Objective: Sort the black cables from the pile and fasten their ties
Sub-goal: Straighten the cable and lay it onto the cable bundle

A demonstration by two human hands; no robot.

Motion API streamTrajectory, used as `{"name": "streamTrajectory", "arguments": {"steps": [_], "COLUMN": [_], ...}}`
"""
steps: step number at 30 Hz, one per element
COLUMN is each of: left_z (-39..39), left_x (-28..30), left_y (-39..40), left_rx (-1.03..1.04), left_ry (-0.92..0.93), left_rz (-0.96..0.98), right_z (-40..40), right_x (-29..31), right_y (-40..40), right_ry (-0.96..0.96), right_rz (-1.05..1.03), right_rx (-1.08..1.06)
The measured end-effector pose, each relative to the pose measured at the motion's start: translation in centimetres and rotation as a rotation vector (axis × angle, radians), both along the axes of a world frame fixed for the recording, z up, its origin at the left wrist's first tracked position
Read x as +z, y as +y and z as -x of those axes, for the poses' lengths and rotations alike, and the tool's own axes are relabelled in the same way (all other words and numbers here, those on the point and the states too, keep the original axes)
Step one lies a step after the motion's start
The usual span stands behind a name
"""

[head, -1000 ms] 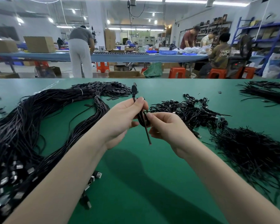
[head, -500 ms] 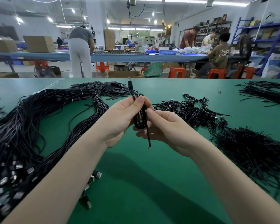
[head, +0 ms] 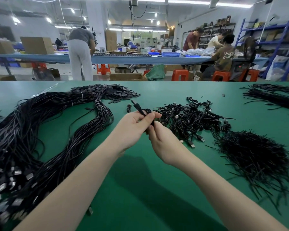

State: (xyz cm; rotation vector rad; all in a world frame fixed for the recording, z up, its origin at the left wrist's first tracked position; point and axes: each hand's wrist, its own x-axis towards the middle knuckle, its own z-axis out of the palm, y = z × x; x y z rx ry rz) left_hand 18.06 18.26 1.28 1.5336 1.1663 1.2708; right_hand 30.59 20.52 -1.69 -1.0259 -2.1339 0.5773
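Green table (head: 140, 189) carrying the whole work area, seen from the head camera. To the left of the grip lies the large pile of long black cables (head: 32, 139), bound in places with white bands; to its right, well apart, a heap of loose black ties (head: 254, 155); just beyond and right of the grip, a cluster of small coiled cables (head: 187, 117) with plugs showing. Beyond the grip on the left, a mound of flat black pieces (head: 107, 92). At centre, both forearms reach forward and converge above the table. The left hand (head: 132, 129) is raised with palm turned inward, its thumb and curled fingers pinching a small coiled cable (head: 147, 112), whose plug end (head: 135, 105) projects up and away to the left. The right hand (head: 163, 140) sits just below and nearer, back toward the camera, fingers curled upward to the underside of the same coil; it appears to be pinching the tie there, though the tie itself is hidden behind the fingers. Likely risks: the coil may spring open if the left pinch loosens before the tie is twisted closed, and a tie wrapped off-centre or too loosely would let loops slip out; the free plug end could also snag the coiled cluster just behind it.
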Motion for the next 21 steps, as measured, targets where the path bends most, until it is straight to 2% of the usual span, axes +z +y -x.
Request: {"name": "streamTrajectory", "arguments": {"steps": [2, 4, 6, 8, 9, 11, 14, 16, 17, 19, 20, 21], "left_z": [0.3, 1.0, 1.1, 0.6, 0.2, -0.6, -1.3, -1.8, -2.1, -2.8, -3.1, -3.3], "left_x": [-0.5, -0.9, -1.3, -2.3, -2.6, -3.2, -4.1, -4.9, -5.1, -5.1, -5.3, -5.2], "left_y": [0.4, 0.7, 0.9, 1.2, 1.1, 0.2, -1.3, -2.4, -2.8, -3.5, -3.3, -2.8], "left_rx": [0.049, 0.255, 0.403, 0.261, 0.173, 0.022, -0.045, -0.05, -0.054, -0.081, -0.086, -0.114], "left_ry": [0.074, 0.339, 0.857, 1.4, 1.506, 1.55, 1.682, 1.754, 1.787, 1.809, 1.79, 1.746], "left_rz": [0.052, -0.138, -0.47, -0.59, -0.612, -0.661, -0.797, -0.749, -0.733, -0.648, -0.545, -0.421], "right_z": [-0.5, -1.4, -2.6, -3.5, -4.0, -5.1, -6.8, -7.5, -7.7, -8.2, -8.5, -8.6], "right_x": [-0.7, -1.2, -1.6, -1.8, -1.7, -1.2, -0.9, -1.3, -1.7, -2.6, -2.8, -2.5], "right_y": [0.9, 1.6, 1.7, 1.1, 0.7, -0.2, -1.3, -2.0, -2.3, -2.2, -2.1, -2.3], "right_ry": [0.03, 0.037, -0.133, -0.301, -0.335, -0.386, -0.537, -0.617, -0.703, -0.953, -1.061, -1.123], "right_rz": [0.107, 0.264, 0.296, 0.237, 0.225, 0.248, 0.261, 0.229, 0.141, -0.267, -0.514, -0.666], "right_rx": [-0.088, -0.13, -0.076, 0.076, 0.148, 0.233, 0.257, 0.245, 0.226, 0.155, 0.098, 0.031]}}
